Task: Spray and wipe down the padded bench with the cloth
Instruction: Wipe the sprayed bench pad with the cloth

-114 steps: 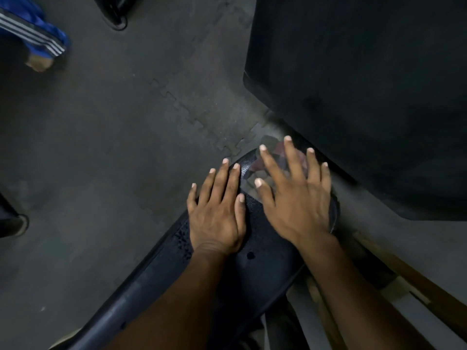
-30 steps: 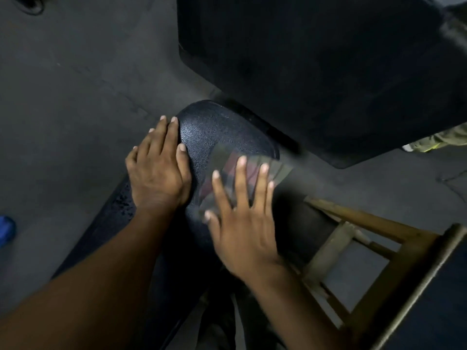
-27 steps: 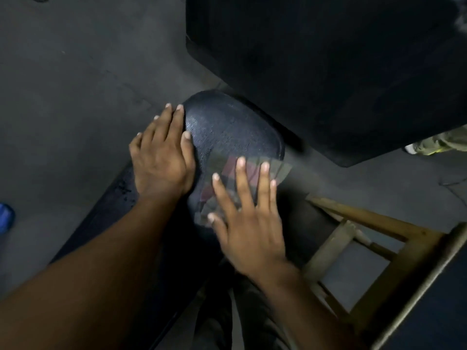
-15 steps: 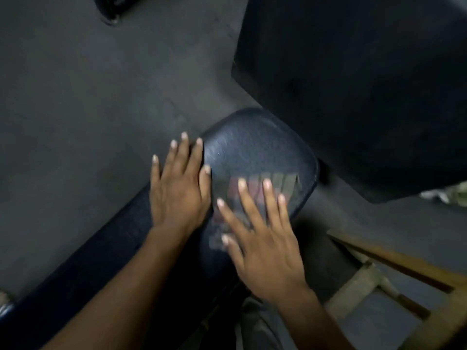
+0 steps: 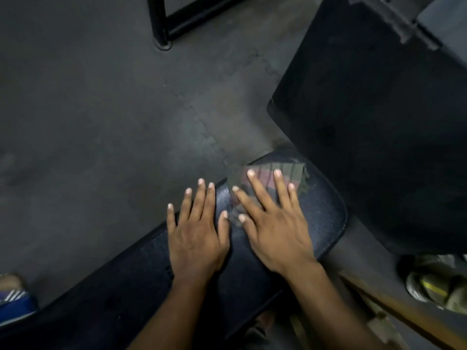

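Pressing flat, fingers spread, right hand (image 5: 274, 231) on seemingly striped cloth (image 5: 267, 178), left hand (image 5: 195, 234) splayed empty on padded bench (image 5: 326, 218)

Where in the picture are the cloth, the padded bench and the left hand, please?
cloth (image 5: 290, 173): head view, on its striped far edge beyond the fingertips.
padded bench (image 5: 323, 218): head view, on the bare rounded end.
left hand (image 5: 195, 238): head view, on the back of the hand.

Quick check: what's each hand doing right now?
Left hand: open, flat on the padded bench, holding nothing.
Right hand: open, fingers spread, pressing the cloth onto the bench.
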